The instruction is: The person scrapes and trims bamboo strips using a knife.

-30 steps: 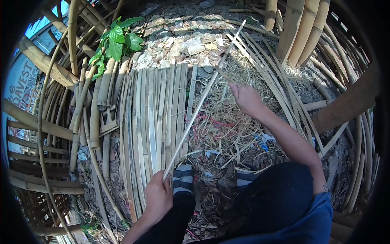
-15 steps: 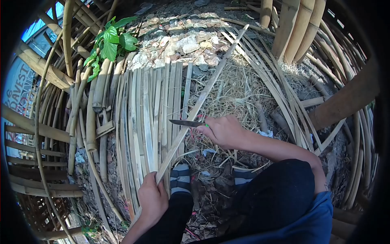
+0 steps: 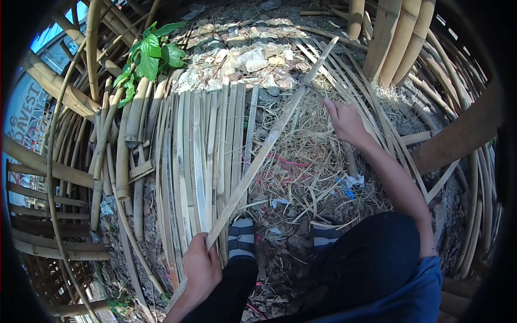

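A long bamboo strip (image 3: pixel 267 142) slants up and right, away from me. Its lower end is wrapped in the fingers of my left hand (image 3: pixel 201 270), beside my left foot. My right hand (image 3: pixel 349 124) is closed around the handle of a knife, close to the strip's upper part. Only a thin dark bit of the blade (image 3: pixel 316 92) shows at the strip's edge; the handle is hidden in the fist. Under the strip, many split bamboo slats (image 3: pixel 215 145) lie side by side on the left.
Dry shavings (image 3: pixel 307 145) cover the ground between the slats and a fan of thin strips (image 3: pixel 371 116). Thick bamboo poles (image 3: pixel 396 43) stand at the upper right. A leafy plant (image 3: pixel 148 56) and cut bamboo pieces (image 3: pixel 132 124) are at the left, near a bamboo lattice.
My right hand has moved up and right along the strip with the knife, from its middle toward the far end. My left hand keeps its hold almost unmoved.
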`<state>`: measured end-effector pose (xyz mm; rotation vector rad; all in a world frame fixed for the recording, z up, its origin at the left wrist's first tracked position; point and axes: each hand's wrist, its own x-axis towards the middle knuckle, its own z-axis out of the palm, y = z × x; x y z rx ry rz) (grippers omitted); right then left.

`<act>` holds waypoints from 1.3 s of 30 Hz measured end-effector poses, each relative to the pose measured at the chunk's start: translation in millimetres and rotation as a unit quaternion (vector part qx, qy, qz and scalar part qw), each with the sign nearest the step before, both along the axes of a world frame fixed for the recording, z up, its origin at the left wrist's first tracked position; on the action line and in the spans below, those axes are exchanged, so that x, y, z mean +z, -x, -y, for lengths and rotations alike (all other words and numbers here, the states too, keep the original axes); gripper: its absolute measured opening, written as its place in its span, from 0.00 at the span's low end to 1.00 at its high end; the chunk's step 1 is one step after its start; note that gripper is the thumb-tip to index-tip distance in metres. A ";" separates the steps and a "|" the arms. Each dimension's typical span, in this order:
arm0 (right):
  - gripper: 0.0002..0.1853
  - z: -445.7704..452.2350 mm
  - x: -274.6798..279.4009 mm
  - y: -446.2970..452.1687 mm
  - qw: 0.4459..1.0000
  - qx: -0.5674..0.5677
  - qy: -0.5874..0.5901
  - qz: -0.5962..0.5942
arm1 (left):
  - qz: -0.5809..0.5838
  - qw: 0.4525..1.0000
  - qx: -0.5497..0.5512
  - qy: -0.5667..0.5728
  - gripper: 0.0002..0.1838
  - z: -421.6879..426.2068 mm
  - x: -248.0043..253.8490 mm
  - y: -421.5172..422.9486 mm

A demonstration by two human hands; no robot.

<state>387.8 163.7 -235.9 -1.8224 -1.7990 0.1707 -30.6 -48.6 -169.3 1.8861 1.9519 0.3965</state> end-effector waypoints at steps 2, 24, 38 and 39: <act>0.34 13.8 8.1 18.5 0.998 -0.006 0.008 -0.054 | 0.009 1.000 0.002 0.006 0.10 -2.2 -1.0 -2.4; 0.30 41.9 12.8 77.8 0.889 0.046 0.095 -0.445 | 0.006 0.999 0.031 0.042 0.08 -4.0 8.3 -9.5; 0.30 62.4 -19.8 113.0 0.912 0.285 0.150 -0.256 | 0.041 0.997 0.028 0.052 0.07 -9.3 2.6 -12.9; 0.30 62.2 -15.1 114.1 0.910 0.287 0.151 -0.258 | 0.040 0.997 0.030 0.054 0.08 -7.8 1.8 -11.4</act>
